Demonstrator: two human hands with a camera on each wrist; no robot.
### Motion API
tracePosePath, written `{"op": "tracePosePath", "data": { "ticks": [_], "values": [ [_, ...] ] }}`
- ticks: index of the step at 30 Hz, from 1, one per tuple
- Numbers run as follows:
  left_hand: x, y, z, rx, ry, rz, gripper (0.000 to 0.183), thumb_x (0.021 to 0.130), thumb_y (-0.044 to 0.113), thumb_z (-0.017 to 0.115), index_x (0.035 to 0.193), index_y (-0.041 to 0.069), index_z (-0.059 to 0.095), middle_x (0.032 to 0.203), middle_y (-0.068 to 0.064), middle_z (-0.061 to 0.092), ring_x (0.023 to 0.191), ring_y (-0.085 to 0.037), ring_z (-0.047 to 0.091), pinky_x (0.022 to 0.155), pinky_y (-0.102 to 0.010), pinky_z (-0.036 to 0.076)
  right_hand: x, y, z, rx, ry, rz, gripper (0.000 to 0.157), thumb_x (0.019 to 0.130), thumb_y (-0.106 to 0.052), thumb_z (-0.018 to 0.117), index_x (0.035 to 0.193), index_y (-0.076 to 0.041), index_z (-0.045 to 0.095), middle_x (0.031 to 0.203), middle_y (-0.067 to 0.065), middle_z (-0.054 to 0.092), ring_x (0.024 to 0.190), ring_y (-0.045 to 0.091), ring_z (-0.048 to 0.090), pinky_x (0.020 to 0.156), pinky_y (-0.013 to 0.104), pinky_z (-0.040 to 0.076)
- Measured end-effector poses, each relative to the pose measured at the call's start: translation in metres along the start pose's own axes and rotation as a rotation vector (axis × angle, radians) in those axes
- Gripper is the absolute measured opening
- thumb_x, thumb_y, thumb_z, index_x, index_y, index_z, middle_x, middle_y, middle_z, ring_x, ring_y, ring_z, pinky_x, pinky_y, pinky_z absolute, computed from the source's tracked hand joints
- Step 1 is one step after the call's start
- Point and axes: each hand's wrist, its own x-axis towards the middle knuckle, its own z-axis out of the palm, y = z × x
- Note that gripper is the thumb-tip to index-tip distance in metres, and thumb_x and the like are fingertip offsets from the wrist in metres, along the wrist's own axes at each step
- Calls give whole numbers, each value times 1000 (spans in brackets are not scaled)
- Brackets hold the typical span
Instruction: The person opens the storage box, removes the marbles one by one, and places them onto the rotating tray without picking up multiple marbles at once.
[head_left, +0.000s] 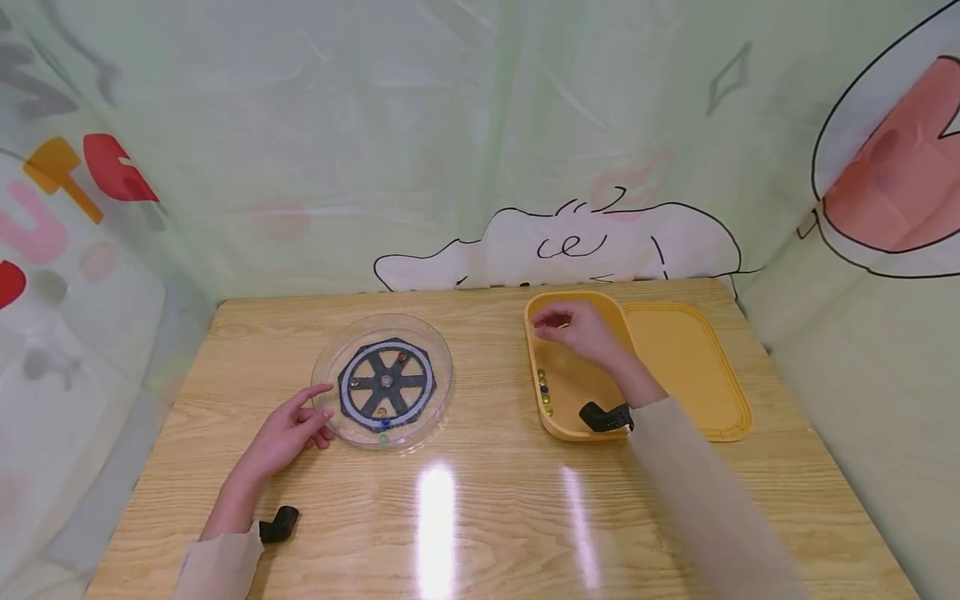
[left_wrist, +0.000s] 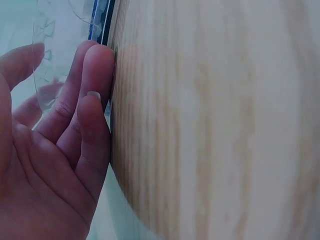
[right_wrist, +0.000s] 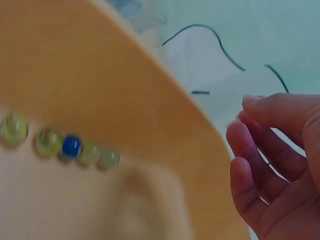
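A clear round dish (head_left: 442, 400) sits on the left of the table, with a dark spoked wheel pattern (head_left: 422, 381) and several small marbles (head_left: 385, 423) in it. My left hand (head_left: 288, 429) is at its left rim, thumb and forefinger extended over the edge, the other fingers low beside the tabletop. My right hand (head_left: 581, 329) is raised over the far left part of a yellow tray (head_left: 588, 396). Its thumb and fingertips (right_wrist: 239, 137) come together; I cannot tell whether something small is between them. Yellowish marbles (right_wrist: 48, 142) and a blue marble (right_wrist: 71, 146) line the tray's left side.
A flat yellow lid-like tray (head_left: 686, 367) lies right of the deeper one, partly behind the right forearm. Patterned cloth (head_left: 420, 150) hangs along the table's back edge and sides. Bare wood (head_left: 487, 392) separates the dish from the yellow tray.
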Motion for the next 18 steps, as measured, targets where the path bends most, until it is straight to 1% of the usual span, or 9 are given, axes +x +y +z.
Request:
{"op": "tracePosePath", "data": {
  "ticks": [4, 8, 11, 15, 18],
  "values": [
    [0, 0, 0, 1, 1, 2, 45, 95, 20, 56, 136, 9, 42, 79, -18, 66, 65, -31, 64, 62, -36, 54, -1, 12, -6, -38, -20, 5, 17, 84, -7, 70, 100, -4, 69, 95, 6, 68, 86, 20, 59, 76, 30, 48],
    [1, 0, 0, 5, 2, 1, 43, 95, 20, 55, 134, 8, 43, 79, -18, 66, 65, -30, 64, 62, -36, 54, 1, 20, -9, -82, -74, 3, 16, 82, -4, 70, 98, -4, 70, 93, 6, 69, 85, 20, 60, 77, 31, 48],
    [2, -1, 1, 12, 1, -6, 43, 95, 20, 55, 135, 8, 42, 80, -18, 66, 65, -30, 64, 62, -36, 54, 1, 24, -10, -104, -139, 25, 16, 81, -5, 72, 97, -6, 71, 92, 5, 69, 84, 19, 60, 76, 32, 48],
    [2, -2, 1, 13, -3, -14, 43, 95, 20, 55, 134, 6, 42, 79, -17, 66, 65, -30, 64, 62, -36, 54, 1, 29, -10, -115, -255, 74, 16, 81, -8, 72, 96, -10, 72, 90, 2, 69, 81, 20, 58, 75, 33, 49],
    [-4, 13, 2, 10, -7, -22, 43, 95, 17, 55, 133, 3, 42, 80, -20, 65, 66, -33, 64, 63, -38, 54, 2, 34, -7, -110, -311, 82, 14, 80, -9, 73, 94, -11, 73, 89, 1, 69, 80, 19, 59, 76, 32, 49]
  ]
}}
